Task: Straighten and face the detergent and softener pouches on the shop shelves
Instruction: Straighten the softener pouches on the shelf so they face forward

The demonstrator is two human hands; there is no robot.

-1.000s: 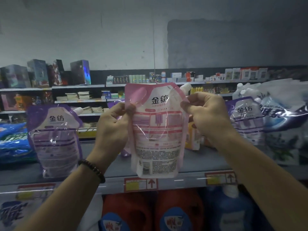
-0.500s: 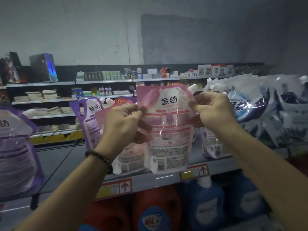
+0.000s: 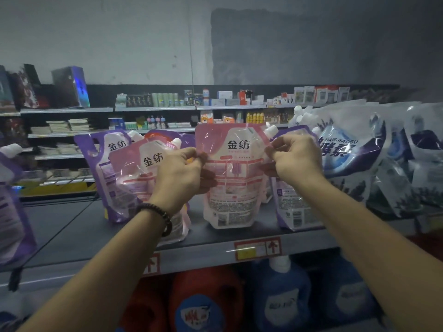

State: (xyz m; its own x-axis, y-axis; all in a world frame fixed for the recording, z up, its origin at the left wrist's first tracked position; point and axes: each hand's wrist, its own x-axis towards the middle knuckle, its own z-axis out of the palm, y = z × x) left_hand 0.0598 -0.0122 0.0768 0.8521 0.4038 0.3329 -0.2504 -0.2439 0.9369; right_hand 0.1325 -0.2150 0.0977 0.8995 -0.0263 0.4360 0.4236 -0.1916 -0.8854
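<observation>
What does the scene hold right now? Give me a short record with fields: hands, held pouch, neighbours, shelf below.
left hand: pinches the left edge of the pink pouch
right hand: pinches its right edge, just below the spout
held pouch: upright, label toward the camera, base at shelf level; contact unclear
left neighbours: second pink pouch in front of left purple pouch
right neighbours: right purple pouch, then large white-blue bags
below: red bottle, blue bottle

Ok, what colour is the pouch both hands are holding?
The pouch is pink with a white top panel, clearest in the head view.
</observation>
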